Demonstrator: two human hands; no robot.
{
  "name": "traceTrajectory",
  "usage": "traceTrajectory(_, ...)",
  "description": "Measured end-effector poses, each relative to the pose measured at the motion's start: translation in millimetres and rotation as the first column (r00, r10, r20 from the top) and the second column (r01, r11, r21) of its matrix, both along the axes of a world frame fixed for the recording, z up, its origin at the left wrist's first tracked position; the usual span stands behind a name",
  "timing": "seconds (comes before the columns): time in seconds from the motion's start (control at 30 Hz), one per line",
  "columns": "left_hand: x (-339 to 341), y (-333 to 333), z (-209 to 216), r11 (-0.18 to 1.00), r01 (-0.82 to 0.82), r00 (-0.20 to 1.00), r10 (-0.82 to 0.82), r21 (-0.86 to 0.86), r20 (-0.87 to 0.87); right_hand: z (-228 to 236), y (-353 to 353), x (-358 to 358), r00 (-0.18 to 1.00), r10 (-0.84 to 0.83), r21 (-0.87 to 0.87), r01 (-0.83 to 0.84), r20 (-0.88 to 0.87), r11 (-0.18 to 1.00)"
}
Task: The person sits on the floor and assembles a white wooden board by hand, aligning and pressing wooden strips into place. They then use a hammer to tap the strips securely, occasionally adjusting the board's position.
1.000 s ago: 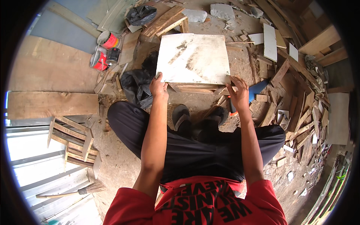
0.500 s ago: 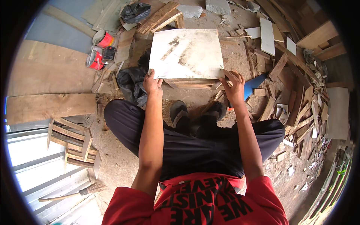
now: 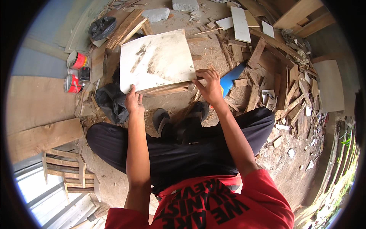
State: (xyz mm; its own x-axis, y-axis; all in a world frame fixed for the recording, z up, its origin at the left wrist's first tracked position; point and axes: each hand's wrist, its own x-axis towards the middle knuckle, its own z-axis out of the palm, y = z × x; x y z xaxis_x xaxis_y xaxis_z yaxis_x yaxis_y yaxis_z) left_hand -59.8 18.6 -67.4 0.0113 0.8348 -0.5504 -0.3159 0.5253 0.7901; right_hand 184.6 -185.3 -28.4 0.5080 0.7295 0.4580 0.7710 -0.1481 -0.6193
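Observation:
A square white board (image 3: pixel 167 57) with dark smudges lies flat on a low wooden frame (image 3: pixel 166 90), before my spread knees. My left hand (image 3: pixel 134 101) grips the board's near left corner, thumb on top and the other fingers partly hidden under the edge. At the near right corner, my right hand (image 3: pixel 209 86) has its thumb at the board's edge and its fingers curled round the corner. To the right of that hand, a blue handsaw blade (image 3: pixel 233 78) lies on the floor.
Several paint cans (image 3: pixel 77 61) stand at the left, with a black plastic bag (image 3: pixel 110 101) nearer the board. Scrap wood (image 3: pixel 286 87) is heaped along the right. A small slatted wooden piece (image 3: pixel 72 168) stands at the lower left. Pale slabs (image 3: pixel 156 15) lie at the back.
The view has turned, so the whole scene sits further left and slightly tilted. Both hands stay at the same corners of the board, which shows no clear shift on the frame.

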Motion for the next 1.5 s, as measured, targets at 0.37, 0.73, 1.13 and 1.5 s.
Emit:
traceTrajectory(0.37, 2, -2, 10, 0.999, 0.009, 0.998, -0.006, 0.042, -0.056, -6, 2, -5, 0.998, -0.017, 0.06, 0.021, -0.054, 0.998)
traceTrajectory(0.73, 2, -12, 14, 0.994, 0.075, 0.996, -0.07, 0.086, -0.056, -7, 0, -5, 0.996, -0.015, 0.087, 0.023, -0.092, 0.996)
traceTrajectory(1.13, -1, -7, 1, 0.994, 0.072, 0.997, -0.07, 0.085, -0.033, -8, -1, -7, 0.995, -0.039, 0.103, 0.048, -0.095, 0.993)
traceTrajectory(1.5, -5, -3, -5, 0.997, 0.052, 0.994, -0.058, 0.057, 0.092, -7, -1, -9, 0.998, -0.058, 0.091, 0.061, -0.03, 0.994)
